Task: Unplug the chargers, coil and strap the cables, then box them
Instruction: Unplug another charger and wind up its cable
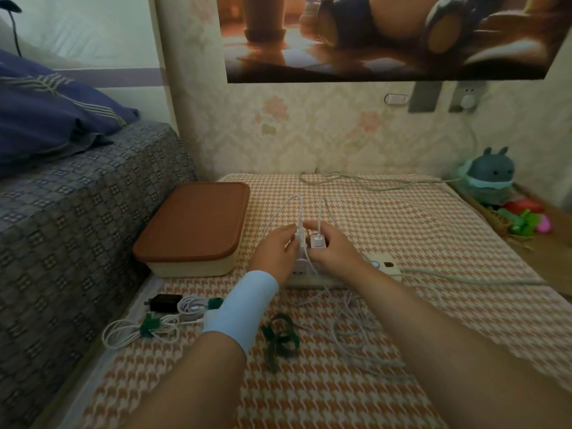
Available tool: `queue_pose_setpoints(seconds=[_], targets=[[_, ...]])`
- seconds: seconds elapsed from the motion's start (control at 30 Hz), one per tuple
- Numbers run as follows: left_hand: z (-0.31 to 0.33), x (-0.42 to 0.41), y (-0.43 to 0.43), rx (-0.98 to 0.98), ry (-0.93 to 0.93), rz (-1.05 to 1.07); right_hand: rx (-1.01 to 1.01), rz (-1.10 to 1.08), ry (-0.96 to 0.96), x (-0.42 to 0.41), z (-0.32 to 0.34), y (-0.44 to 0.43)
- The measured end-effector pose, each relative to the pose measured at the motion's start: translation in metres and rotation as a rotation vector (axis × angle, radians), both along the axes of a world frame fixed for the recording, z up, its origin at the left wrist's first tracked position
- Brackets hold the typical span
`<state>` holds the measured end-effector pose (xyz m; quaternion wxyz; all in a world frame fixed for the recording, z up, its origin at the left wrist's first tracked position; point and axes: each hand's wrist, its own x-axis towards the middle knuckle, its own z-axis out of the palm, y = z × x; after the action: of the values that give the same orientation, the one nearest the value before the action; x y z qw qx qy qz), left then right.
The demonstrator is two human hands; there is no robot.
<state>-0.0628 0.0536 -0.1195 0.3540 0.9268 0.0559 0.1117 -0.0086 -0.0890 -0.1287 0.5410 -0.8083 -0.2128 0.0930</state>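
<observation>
My left hand (pixel 275 250) pinched one white charger (pixel 298 236), my right hand (pixel 333 249) gripped the second charger (pixel 318 241), both on the power strip (pixel 383 267) mid-bench (pixel 402 218); I saw open cloth toward the far edge.

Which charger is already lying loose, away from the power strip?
The black charger, lying on the cloth beside a strapped cable. The two white chargers stand at the strip, gripped by the left hand and right hand.

text: none readable | left charger (pixel 298 236), right charger (pixel 318 241): no legible print | power strip (pixel 383 267): markings too blurred | poster (pixel 387 35): picture only
</observation>
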Motion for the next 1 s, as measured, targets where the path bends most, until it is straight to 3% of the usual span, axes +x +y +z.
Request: queue_pose_setpoints(seconds=[0.2, 0.3, 0.57, 0.73, 0.87, 1.0], targets=[[-0.008, 0.005, 0.01, -0.043, -0.037, -0.062, 0.239, -0.249, 0.091, 0.0, -0.008, 0.03], [-0.011, 0.007, 0.012, -0.037, -0.046, -0.084, 0.097, -0.381, -0.035, 0.001, -0.01, 0.039], [-0.014, 0.007, 0.013, -0.029, -0.035, -0.085, 0.207, -0.587, -0.033, -0.009, -0.003, 0.051], [-0.013, 0.005, 0.016, -0.004, -0.052, -0.071, 0.159, -0.573, -0.126, -0.009, -0.003, 0.054], [-0.011, 0.003, 0.013, 0.035, -0.062, -0.104, 0.082, -0.59, -0.084, -0.004, -0.003, 0.052], [-0.009, 0.0, 0.009, 0.055, -0.076, -0.109, 0.279, -0.559, -0.394, -0.016, 0.025, 0.059]])
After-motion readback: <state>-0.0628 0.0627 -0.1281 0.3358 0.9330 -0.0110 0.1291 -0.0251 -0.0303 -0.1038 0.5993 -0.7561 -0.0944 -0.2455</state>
